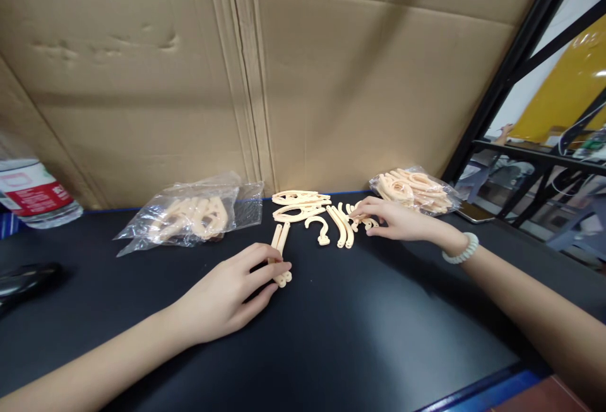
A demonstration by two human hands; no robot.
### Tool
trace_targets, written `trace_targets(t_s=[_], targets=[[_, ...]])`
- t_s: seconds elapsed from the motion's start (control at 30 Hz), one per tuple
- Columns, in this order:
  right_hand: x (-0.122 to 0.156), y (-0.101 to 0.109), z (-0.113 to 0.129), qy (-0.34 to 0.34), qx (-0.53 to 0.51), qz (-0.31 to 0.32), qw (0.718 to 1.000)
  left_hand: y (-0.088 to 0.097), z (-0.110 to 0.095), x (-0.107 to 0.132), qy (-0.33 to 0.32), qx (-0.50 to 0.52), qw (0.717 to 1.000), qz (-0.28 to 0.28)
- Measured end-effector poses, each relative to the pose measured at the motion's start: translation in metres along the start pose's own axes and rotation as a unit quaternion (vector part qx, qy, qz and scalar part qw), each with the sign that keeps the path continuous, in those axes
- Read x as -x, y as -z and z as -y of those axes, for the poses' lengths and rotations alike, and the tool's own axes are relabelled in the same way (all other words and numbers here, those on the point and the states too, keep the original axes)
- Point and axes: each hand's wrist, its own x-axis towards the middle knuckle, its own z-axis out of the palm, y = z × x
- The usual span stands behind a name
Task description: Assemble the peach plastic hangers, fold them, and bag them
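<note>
My left hand (231, 292) rests on the black table (331, 336), fingers closed round the near ends of two straight cream plastic strips (280, 241). My right hand (395, 219), a white bead bracelet on its wrist, reaches to a cluster of small cream pieces (362, 221) and pinches at them. Between the hands lie curved cream strips (341, 226), a small hook-shaped piece (322, 228) and stacked oval loop pieces (300, 204).
A clear bag of cream parts (194, 216) lies at the left, another bag (416, 190) at the right. A cardboard wall (237, 84) stands behind. A plastic bottle (33, 194) and a dark object (23, 279) sit far left. A black metal rack (521, 71) is at the right.
</note>
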Motion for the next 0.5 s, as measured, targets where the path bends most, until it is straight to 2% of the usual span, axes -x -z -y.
trace_targets(t_s=[0.17,0.4,0.5], targets=[[-0.0018,-0.0052,-0.0010,-0.010,-0.015,0.008,1.000,0.0005,-0.0001,-0.0001,-0.002,-0.002,1.000,-0.004],[0.0023,0.0032,0.0009,-0.065,0.005,0.040,0.997,0.0004,0.0002,-0.0003,0.000,0.001,1.000,-0.011],[0.0026,0.0014,-0.0012,-0.089,0.024,0.024,0.995,0.0003,0.0001,-0.0008,0.002,0.001,1.000,-0.014]])
